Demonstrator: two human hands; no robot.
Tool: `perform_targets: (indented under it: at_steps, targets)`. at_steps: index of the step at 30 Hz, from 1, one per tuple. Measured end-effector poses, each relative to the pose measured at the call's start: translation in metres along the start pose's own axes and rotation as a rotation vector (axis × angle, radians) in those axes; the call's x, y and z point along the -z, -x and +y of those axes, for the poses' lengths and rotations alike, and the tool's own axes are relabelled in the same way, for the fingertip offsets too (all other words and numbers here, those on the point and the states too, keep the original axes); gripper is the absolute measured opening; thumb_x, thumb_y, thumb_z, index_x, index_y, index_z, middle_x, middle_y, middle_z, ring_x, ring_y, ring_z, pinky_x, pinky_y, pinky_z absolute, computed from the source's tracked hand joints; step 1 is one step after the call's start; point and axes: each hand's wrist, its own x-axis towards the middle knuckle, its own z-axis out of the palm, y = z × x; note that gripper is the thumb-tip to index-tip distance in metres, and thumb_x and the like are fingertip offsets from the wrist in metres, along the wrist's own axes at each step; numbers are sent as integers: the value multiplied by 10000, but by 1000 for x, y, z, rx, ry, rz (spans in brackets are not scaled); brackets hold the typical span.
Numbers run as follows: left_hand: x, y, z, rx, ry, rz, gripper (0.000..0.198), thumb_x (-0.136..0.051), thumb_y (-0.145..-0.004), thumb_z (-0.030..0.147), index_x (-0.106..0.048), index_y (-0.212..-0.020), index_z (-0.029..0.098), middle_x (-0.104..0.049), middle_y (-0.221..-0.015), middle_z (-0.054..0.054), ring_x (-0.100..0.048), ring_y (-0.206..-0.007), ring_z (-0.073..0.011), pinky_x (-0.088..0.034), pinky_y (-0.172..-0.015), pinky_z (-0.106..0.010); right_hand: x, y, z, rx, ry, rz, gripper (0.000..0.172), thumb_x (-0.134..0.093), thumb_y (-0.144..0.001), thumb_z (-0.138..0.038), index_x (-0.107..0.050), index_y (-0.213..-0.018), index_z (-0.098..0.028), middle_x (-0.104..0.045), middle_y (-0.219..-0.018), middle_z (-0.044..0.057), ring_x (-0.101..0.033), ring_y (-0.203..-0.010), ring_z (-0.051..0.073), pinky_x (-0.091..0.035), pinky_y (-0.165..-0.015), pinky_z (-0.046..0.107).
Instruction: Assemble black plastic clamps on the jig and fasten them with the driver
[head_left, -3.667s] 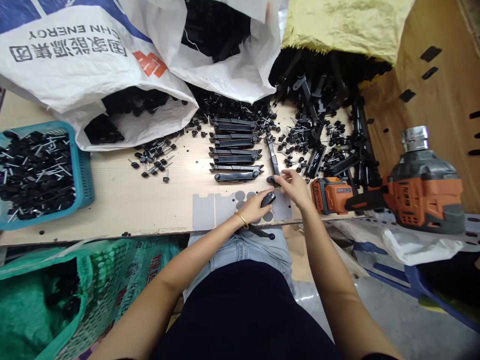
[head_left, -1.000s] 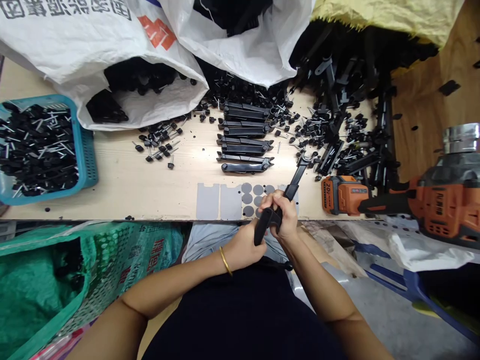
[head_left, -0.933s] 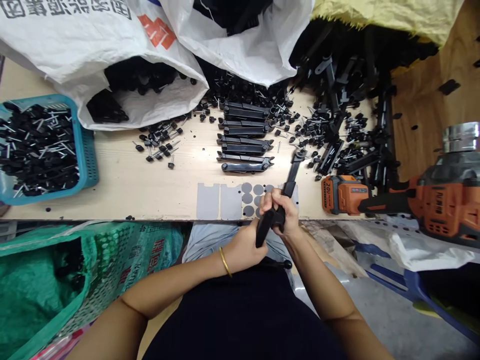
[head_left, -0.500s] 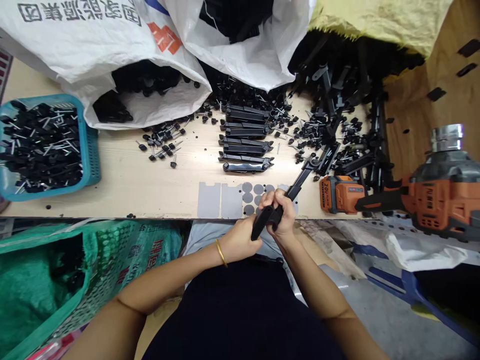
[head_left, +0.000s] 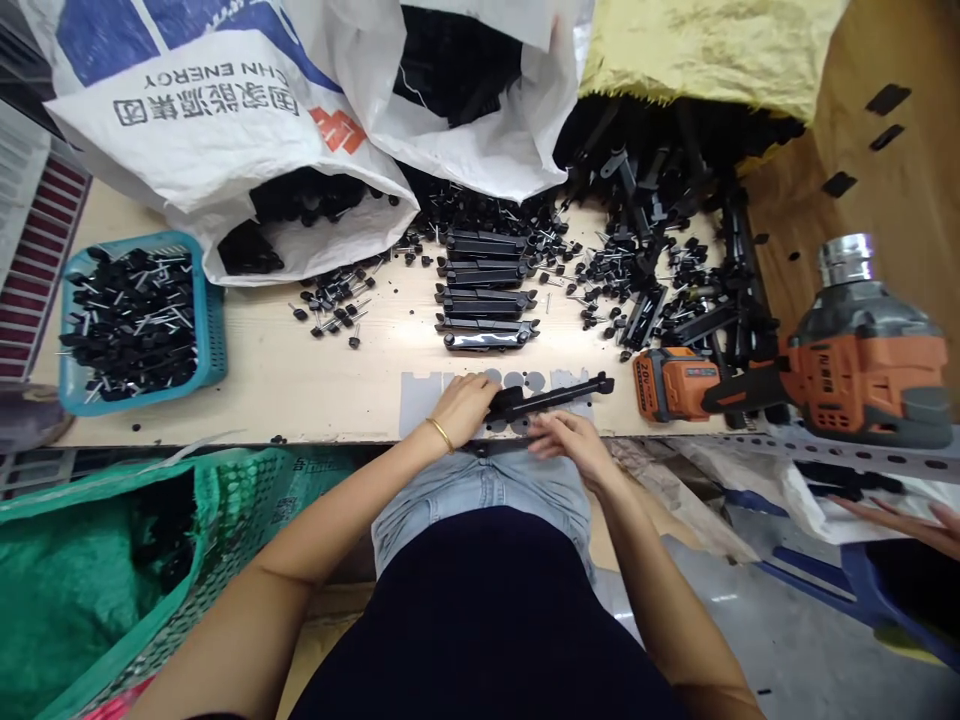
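A long black plastic arm (head_left: 559, 394) lies flat across the grey stickered patch (head_left: 418, 396) at the table's front edge, pointing right. My left hand (head_left: 466, 405) is curled over its thicker left end. My right hand (head_left: 571, 445) hovers just below the arm at the table edge, fingers stretched to the left, with nothing visible in them. A neat stack of matching black arms (head_left: 484, 300) lies just beyond on the table.
An orange cordless driver (head_left: 862, 365) with its battery (head_left: 670, 385) lies to the right. Loose knob screws (head_left: 337, 300) and a heap of black parts (head_left: 675, 250) cover the back. A blue basket (head_left: 214, 330) stands left, sacks behind, and another person's hand (head_left: 900, 515) at lower right.
The black arm, held up in both hands over my lap, now lies flat on the table. My right hand has let go and dropped to the table edge.
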Motion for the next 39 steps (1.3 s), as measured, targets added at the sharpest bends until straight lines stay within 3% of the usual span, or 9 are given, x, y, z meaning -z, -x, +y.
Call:
perform_targets:
  at_steps: [3, 6, 8, 13, 19, 27, 31, 35, 39]
  targets:
    - [-7, 3, 7, -17, -115, 78, 335, -456, -848, 22, -565, -1129, 168, -640, -991, -87, -579, -982, -247, -457, -848, -375, 23, 9, -12, 235, 368, 42, 402, -654, -759, -551, -586, -667, -166, -659, -620, 60, -616, -544, 173, -499, -519, 299]
    - [-10, 1, 4, -27, -185, 192, 282, -440, -889, 78, -572, -1121, 169, -638, -1013, -104, -564, -980, -261, -455, -835, -393, 25, -1, -20, 666, 811, 164, 296, -715, -745, -425, -642, -919, -196, -688, -960, 101, -633, -928, 274, -498, -834, 442]
    - [-13, -3, -2, -56, -186, 217, 259, -469, -894, 107, -574, -1124, 161, -641, -1042, -107, -567, -995, -260, -456, -852, -392, 18, -17, -18, 803, 1030, 102, 452, -735, -735, -360, -599, -1140, -214, -618, -1179, 124, -551, -1119, 320, -426, -958, 500]
    - [-26, -12, -18, -185, -84, 229, 336, -565, -878, 158, -531, -1212, 133, -643, -1134, -109, -584, -1059, -238, -433, -955, -382, 1, -51, 0, 809, 1202, 30, 457, -601, -852, -313, -515, -1280, -178, -581, -1185, 167, -552, -1095, 312, -468, -863, 450]
    - [-35, -16, -25, -236, -74, 247, 272, -536, -912, 202, -549, -1176, 137, -663, -1107, -98, -601, -1027, -224, -442, -931, -379, 11, -54, 1, 914, 1211, -46, 475, -532, -896, -397, -495, -1294, -141, -593, -1160, 173, -569, -1065, 292, -488, -837, 424]
    - [-34, -16, -24, -216, -66, 245, 262, -528, -920, 235, -554, -1162, 139, -667, -1080, -100, -602, -1014, -215, -442, -910, -364, 12, -60, -8, 902, 1226, -114, 458, -544, -888, -400, -503, -1289, -182, -592, -1181, 158, -581, -1067, 296, -500, -846, 435]
    - [-34, -16, -20, -169, -69, 252, 273, -523, -921, 214, -540, -1188, 158, -658, -1102, -91, -592, -1041, -208, -431, -921, -352, 25, -31, -7, 936, 1189, 100, 420, -563, -880, -333, -515, -1283, -224, -604, -1184, 140, -574, -1085, 301, -467, -901, 472]
    - [-34, -21, -15, -80, -63, 294, 303, -532, -901, 176, -532, -1202, 139, -648, -1108, -105, -591, -1029, -225, -436, -915, -365, 50, 14, 1, 938, 995, 417, 189, -563, -879, -284, -612, -1056, -239, -660, -934, 85, -622, -883, 252, -492, -793, 417]
    - [-31, -22, -8, -129, -9, 340, 339, -528, -885, 155, -524, -1220, 103, -643, -1124, -121, -580, -1060, -238, -431, -957, -381, 46, 22, -2, 944, 978, 399, 103, -525, -894, -256, -616, -938, -233, -668, -860, 61, -615, -825, 229, -486, -770, 388]
